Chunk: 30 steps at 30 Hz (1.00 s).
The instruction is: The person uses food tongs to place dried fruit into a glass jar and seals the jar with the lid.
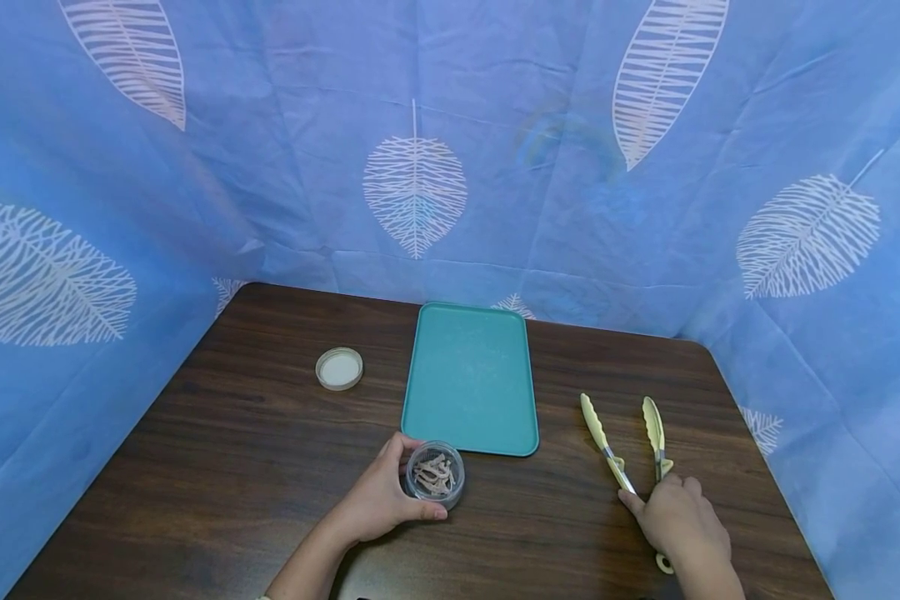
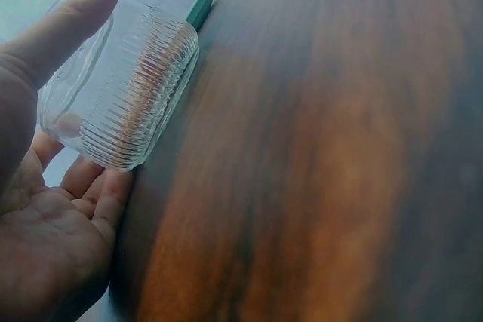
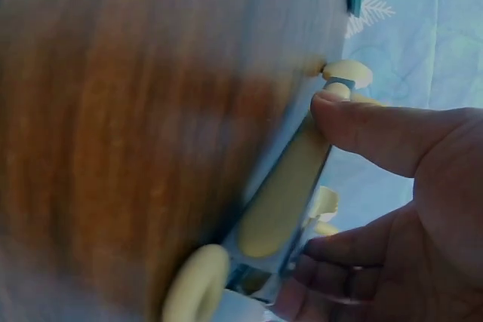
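Observation:
A clear, ribbed jar (image 1: 453,492) stands on the table in front of the tray, with pale brownish dried strips (image 1: 434,475) inside. My left hand (image 1: 382,492) holds it from the left, with the thumb on the near side and the fingers on the far side. In the left wrist view the jar (image 2: 139,88) sits between thumb and fingers. At the right, my right hand (image 1: 682,517) grips the handles of pale yellow and metal tongs (image 1: 617,467), whose two arms are spread apart. The right wrist view shows the thumb on one tongs handle (image 3: 283,194) and fingers against the other side.
A teal rectangular tray (image 1: 471,375) lies at the back middle of the dark wooden table (image 1: 217,450). Left of it is a round lid (image 1: 339,369) with a white inside. A blue cloth (image 1: 525,192) with white leaf prints hangs around the table's back and sides.

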Each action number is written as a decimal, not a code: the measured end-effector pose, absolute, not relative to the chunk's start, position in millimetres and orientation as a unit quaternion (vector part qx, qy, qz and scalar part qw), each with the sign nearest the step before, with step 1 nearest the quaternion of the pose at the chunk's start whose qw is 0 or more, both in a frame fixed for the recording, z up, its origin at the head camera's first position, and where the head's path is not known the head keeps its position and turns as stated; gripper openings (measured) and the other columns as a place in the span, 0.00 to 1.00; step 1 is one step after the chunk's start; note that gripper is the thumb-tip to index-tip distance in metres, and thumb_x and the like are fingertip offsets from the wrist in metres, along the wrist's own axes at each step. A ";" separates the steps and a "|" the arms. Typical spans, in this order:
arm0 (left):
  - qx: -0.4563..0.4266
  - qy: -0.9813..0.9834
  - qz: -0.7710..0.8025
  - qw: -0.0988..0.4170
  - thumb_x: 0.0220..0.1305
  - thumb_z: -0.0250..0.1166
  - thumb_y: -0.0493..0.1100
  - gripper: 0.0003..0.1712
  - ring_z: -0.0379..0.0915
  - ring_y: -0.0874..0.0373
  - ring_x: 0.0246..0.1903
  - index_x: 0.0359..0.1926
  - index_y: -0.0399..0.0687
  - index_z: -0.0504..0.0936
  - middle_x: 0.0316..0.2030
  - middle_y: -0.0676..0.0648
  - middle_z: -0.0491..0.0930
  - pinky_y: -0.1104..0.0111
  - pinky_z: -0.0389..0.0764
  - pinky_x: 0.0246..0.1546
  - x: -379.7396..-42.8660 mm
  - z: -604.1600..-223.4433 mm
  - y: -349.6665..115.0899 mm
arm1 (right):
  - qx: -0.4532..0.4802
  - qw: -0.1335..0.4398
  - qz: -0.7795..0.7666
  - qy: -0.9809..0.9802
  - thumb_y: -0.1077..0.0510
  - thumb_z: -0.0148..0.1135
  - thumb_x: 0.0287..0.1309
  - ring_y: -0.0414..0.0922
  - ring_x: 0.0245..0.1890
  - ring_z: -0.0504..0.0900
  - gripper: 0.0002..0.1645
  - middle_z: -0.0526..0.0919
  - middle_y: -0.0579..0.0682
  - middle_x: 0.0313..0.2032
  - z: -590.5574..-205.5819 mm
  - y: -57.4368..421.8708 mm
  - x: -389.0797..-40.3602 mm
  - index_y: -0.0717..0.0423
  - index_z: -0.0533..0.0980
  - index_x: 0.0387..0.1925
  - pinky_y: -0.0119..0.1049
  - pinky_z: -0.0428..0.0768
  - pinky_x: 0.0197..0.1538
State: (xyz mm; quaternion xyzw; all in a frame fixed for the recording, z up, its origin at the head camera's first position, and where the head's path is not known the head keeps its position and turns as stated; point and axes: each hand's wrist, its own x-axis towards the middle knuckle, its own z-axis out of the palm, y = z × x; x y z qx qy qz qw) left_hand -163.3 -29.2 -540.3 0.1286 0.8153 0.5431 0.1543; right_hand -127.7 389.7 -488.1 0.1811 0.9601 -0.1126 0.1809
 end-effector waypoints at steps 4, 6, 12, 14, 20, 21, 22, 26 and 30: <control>0.129 0.816 0.542 0.155 0.49 0.90 0.53 0.52 0.77 0.45 0.65 0.68 0.48 0.70 0.64 0.42 0.75 0.49 0.77 0.63 -163.0 -541.2 -28.7 | 0.195 0.159 -0.090 0.964 0.25 0.61 0.71 0.74 0.53 0.74 0.61 0.72 0.78 0.52 -482.4 382.6 -128.2 0.86 0.65 0.61 0.68 0.76 0.48; 0.127 0.817 0.541 0.156 0.48 0.90 0.53 0.52 0.76 0.44 0.66 0.69 0.48 0.70 0.64 0.42 0.75 0.48 0.77 0.64 -162.7 -540.9 -28.8 | 0.187 0.140 -0.078 0.969 0.23 0.60 0.71 0.79 0.59 0.69 0.65 0.69 0.81 0.58 -478.6 375.5 -128.7 0.85 0.63 0.67 0.73 0.72 0.52; 0.123 0.819 0.538 0.155 0.48 0.91 0.53 0.52 0.76 0.44 0.66 0.68 0.48 0.70 0.63 0.43 0.75 0.48 0.77 0.64 -162.9 -539.8 -28.5 | 0.134 0.078 -0.074 0.985 0.24 0.61 0.71 0.82 0.71 0.58 0.67 0.63 0.79 0.72 -463.3 339.9 -126.8 0.75 0.53 0.81 0.80 0.64 0.62; 0.123 0.820 0.538 0.154 0.48 0.91 0.52 0.52 0.76 0.44 0.66 0.68 0.48 0.70 0.63 0.42 0.75 0.48 0.77 0.64 -163.1 -539.7 -28.4 | 0.109 0.060 -0.084 0.989 0.26 0.64 0.70 0.79 0.73 0.57 0.65 0.63 0.76 0.74 -460.3 325.0 -124.9 0.71 0.54 0.82 0.81 0.61 0.65; 0.119 0.818 0.539 0.158 0.48 0.91 0.52 0.52 0.76 0.41 0.67 0.68 0.48 0.70 0.64 0.42 0.74 0.45 0.77 0.65 -162.5 -538.6 -27.9 | 0.015 -0.017 -0.104 0.994 0.36 0.76 0.64 0.71 0.76 0.62 0.59 0.71 0.66 0.73 -465.7 283.7 -121.3 0.62 0.61 0.82 0.78 0.63 0.68; 0.120 0.818 0.539 0.158 0.48 0.91 0.52 0.52 0.75 0.41 0.67 0.68 0.48 0.70 0.64 0.42 0.74 0.45 0.77 0.65 -162.2 -538.5 -27.8 | 0.001 -0.026 -0.106 0.994 0.37 0.78 0.63 0.70 0.76 0.63 0.59 0.72 0.65 0.73 -467.3 278.1 -121.4 0.61 0.62 0.82 0.77 0.64 0.68; 0.120 0.819 0.539 0.158 0.48 0.91 0.52 0.52 0.76 0.41 0.67 0.68 0.48 0.70 0.64 0.42 0.74 0.45 0.77 0.65 -162.0 -538.4 -27.7 | -0.010 -0.031 -0.111 0.993 0.38 0.79 0.62 0.69 0.76 0.65 0.59 0.73 0.64 0.73 -468.8 272.7 -121.6 0.60 0.63 0.82 0.76 0.65 0.68; 0.123 0.819 0.538 0.155 0.48 0.91 0.52 0.52 0.76 0.42 0.67 0.68 0.48 0.70 0.64 0.42 0.74 0.46 0.77 0.64 -161.6 -538.3 -27.2 | -0.042 -0.012 -0.164 0.985 0.40 0.81 0.60 0.66 0.76 0.68 0.57 0.74 0.61 0.73 -471.7 253.7 -123.8 0.58 0.65 0.82 0.74 0.66 0.71; 0.127 0.819 0.538 0.151 0.49 0.90 0.52 0.52 0.76 0.43 0.66 0.68 0.48 0.70 0.65 0.42 0.74 0.47 0.77 0.64 -161.8 -538.2 -27.7 | -0.060 0.038 -0.247 0.966 0.42 0.82 0.60 0.65 0.77 0.69 0.56 0.73 0.57 0.74 -473.9 235.0 -127.2 0.55 0.65 0.82 0.73 0.68 0.73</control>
